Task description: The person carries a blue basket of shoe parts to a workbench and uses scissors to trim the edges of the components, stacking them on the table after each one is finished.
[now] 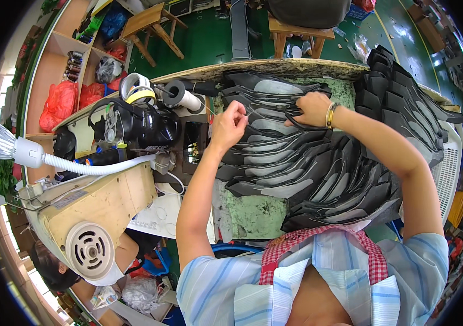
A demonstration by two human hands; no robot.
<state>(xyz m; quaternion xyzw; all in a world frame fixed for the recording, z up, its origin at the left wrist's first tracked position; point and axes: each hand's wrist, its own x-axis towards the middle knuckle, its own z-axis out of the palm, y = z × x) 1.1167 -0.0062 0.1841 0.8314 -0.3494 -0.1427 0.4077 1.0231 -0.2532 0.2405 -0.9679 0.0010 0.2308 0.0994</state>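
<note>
My left hand [230, 126] is raised over the left edge of a pile, its thumb and fingers pinched together. Whatever is between them is too small to make out. Over the same pile, my right hand [315, 110] has curled fingers around a dark loop [295, 123], which looks like the handle of a small tool; the rest is hidden. Below both hands lie overlapping black-and-grey shoe upper pieces [275, 138], fanned in rows. More of these pieces [340, 198] lie nearer to me, and a further stack [400, 103] is at the right.
At my left stands a sewing machine [101, 204] with a round handwheel [90, 251] and a bendy-necked lamp [19, 148]. A thread spool [188, 100] and tape rolls [136, 89] sit beyond it. Wooden stools [152, 27] stand past the bench's far edge. A white basket [449, 174] is at right.
</note>
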